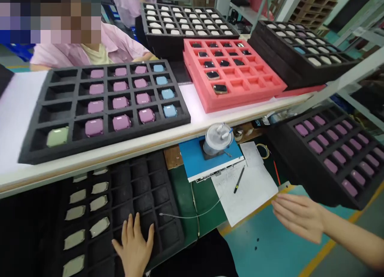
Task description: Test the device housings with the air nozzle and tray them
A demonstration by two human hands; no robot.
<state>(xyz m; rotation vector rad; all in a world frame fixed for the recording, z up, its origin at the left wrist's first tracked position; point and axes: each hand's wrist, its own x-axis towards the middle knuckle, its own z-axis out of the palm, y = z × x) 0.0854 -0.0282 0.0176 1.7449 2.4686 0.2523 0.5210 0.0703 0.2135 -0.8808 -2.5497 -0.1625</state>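
Observation:
My left hand [134, 245], fingers spread and holding nothing, rests over the bare compartments of a black foam tray [177, 213] at the lower left. Pale rectangular pieces [75, 239] sit in that tray's left columns. At the right, my right hand [298, 217] hangs in the air beyond the bench edge, fingers stretched out side by side, with nothing in it. A white paper sheet [255, 201] with a black pen [239, 179] on it lies to its left.
On the raised shelf stand a black tray [105, 143] of purple, blue and green pieces and a red tray [249, 99] of dark pieces. Below are a lidded tub [218, 140] and another black tray [339, 143] of purple pieces. A person in pink [120, 41] sits opposite.

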